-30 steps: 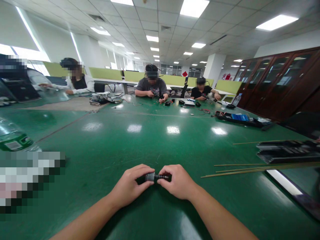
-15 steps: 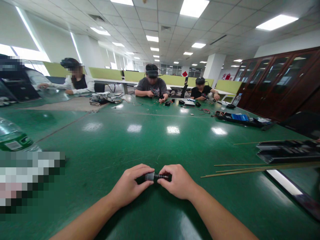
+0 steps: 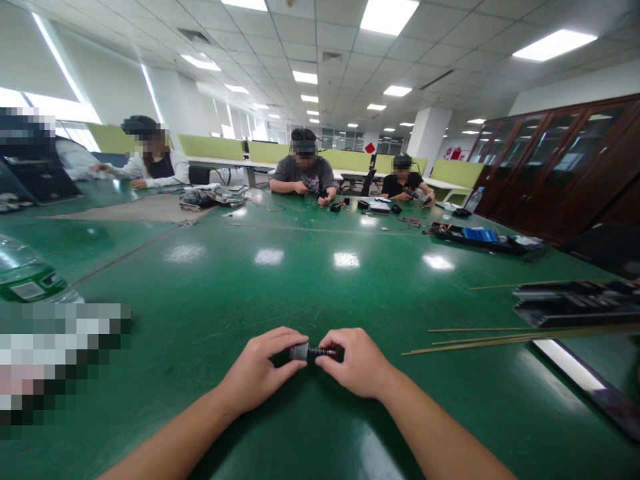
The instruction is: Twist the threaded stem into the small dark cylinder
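My left hand [image 3: 260, 370] is closed around the grey cylindrical end of a small dark part [image 3: 300, 351], thumb below and fingers above. From that cylinder a thin, black ringed shaft [image 3: 320, 352] points right. My right hand [image 3: 357, 363] has its thumb and fingers closed about the shaft's far end, which they partly cover. The part lies level between both hands, low over the green table [image 3: 240, 287]. I cannot tell exactly what kind of part it is.
On the left stand a clear plastic bottle [image 3: 33, 280] and a blurred-out object [image 3: 60, 347]. To the right lie thin brass-coloured rods [image 3: 465, 341], black channel-shaped pieces [image 3: 565, 303] and a flat dark device [image 3: 570, 363]. Several people sit across the table among tools and parts.
My hands and the part between them stay almost still. Across the table at the right, a person's raised hand has come down and inward.
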Tool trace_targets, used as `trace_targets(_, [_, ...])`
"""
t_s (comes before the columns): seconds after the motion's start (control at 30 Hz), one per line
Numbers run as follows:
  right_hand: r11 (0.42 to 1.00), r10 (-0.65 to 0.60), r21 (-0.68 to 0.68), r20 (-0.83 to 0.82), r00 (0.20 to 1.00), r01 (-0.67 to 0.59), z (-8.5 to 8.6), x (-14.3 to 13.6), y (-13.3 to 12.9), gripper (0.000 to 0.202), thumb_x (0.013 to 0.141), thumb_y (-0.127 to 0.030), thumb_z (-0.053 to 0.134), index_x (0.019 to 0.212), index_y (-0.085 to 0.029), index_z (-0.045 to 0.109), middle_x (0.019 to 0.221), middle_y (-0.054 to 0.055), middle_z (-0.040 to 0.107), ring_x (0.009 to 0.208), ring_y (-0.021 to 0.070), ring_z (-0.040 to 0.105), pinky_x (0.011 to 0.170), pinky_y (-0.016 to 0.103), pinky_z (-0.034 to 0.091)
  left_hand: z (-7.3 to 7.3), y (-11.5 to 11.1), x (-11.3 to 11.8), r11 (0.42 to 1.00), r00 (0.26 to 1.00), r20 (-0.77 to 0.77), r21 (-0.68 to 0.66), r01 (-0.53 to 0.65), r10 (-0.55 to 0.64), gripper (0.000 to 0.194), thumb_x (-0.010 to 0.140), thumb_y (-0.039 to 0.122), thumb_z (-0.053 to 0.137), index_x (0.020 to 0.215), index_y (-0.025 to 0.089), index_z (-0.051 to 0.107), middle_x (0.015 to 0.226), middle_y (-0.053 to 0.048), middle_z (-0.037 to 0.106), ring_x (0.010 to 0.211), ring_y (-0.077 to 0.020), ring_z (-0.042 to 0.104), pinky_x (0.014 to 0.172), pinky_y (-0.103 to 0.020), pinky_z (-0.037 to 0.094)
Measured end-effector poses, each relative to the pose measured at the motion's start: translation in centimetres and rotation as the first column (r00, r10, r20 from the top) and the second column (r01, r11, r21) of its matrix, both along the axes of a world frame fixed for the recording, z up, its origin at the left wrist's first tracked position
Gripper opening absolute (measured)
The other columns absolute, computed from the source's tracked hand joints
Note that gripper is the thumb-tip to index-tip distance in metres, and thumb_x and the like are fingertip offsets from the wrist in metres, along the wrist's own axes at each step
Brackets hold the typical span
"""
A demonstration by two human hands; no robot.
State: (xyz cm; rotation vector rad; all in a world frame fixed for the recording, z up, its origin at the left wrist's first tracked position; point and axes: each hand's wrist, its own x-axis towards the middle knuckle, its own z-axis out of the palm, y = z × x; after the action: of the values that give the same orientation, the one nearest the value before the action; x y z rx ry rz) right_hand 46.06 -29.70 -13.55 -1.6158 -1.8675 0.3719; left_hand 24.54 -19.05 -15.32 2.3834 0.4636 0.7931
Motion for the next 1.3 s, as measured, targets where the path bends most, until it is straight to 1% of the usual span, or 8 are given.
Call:
trace_targets(0.43, [1.000, -0.007, 0.007, 0.012, 1.000, 0.007, 0.22, 0.14, -0.07, 0.009, 0.084, -0.029, 0.070, 0.091, -0.022, 0.070, 0.081, 0.001, 0.070, 0.074, 0.0167, 0.062, 0.069, 0.026, 0.043, 0.31, 0.05, -0.08, 1.000, 1.000, 0.010, 0.010, -0.009, 0.009, 0.029, 0.088, 0.025, 0.068, 0.117, 0.025, 0.068, 0.112, -0.007, 0.069, 0.102, -0.0205, 0.065, 0.091, -0.034, 0.054])
trace_targets(0.63, [1.000, -0.009, -0.002, 0.008, 1.000, 0.009, 0.44, 0.21, -0.14, 0.009, 0.084, -0.028, 0.070, 0.091, -0.022, 0.071, 0.081, 0.002, 0.070, 0.075, 0.0171, 0.063, 0.071, 0.027, 0.044, 0.15, 0.18, -0.12, 1.000, 1.000, 0.026, 0.019, -0.011, 0.011, 0.030, 0.088, 0.024, 0.068, 0.117, 0.024, 0.068, 0.112, -0.008, 0.069, 0.102, -0.0214, 0.066, 0.090, -0.035, 0.055])
trace_targets(0.93, [1.000, -0.009, 0.004, 0.003, 1.000, 0.009, 0.46, 0.24, -0.14, 0.008, 0.085, -0.027, 0.070, 0.090, -0.022, 0.071, 0.080, 0.001, 0.069, 0.074, 0.0165, 0.062, 0.070, 0.026, 0.043, 0.18, 0.33, -0.15, 1.000, 1.000, 0.020, 0.021, -0.017, 0.017, 0.029, 0.087, 0.024, 0.069, 0.117, 0.025, 0.068, 0.111, -0.007, 0.069, 0.102, -0.0210, 0.066, 0.091, -0.035, 0.055])
trace_targets(1.07, [1.000, -0.016, 0.002, 0.009, 1.000, 0.016, 0.51, 0.27, -0.15, 0.008, 0.084, -0.027, 0.070, 0.091, -0.022, 0.071, 0.080, 0.001, 0.070, 0.074, 0.0170, 0.062, 0.071, 0.027, 0.044, 0.08, 0.41, -0.24, 0.999, 0.999, 0.029, 0.035, -0.020, 0.019, 0.030, 0.087, 0.025, 0.069, 0.117, 0.024, 0.068, 0.111, -0.009, 0.069, 0.101, -0.0218, 0.066, 0.091, -0.036, 0.055])
trace_targets(1.3, [1.000, -0.011, 0.009, 0.000, 1.000, 0.011, 0.51, 0.30, -0.13, 0.008, 0.084, -0.026, 0.070, 0.090, -0.022, 0.070, 0.080, 0.001, 0.069, 0.073, 0.0165, 0.062, 0.070, 0.027, 0.043, 0.18, 0.49, -0.33, 0.999, 0.999, 0.028, 0.038, -0.032, 0.031, 0.031, 0.087, 0.025, 0.069, 0.117, 0.025, 0.068, 0.111, -0.007, 0.070, 0.102, -0.0215, 0.066, 0.092, -0.035, 0.055])
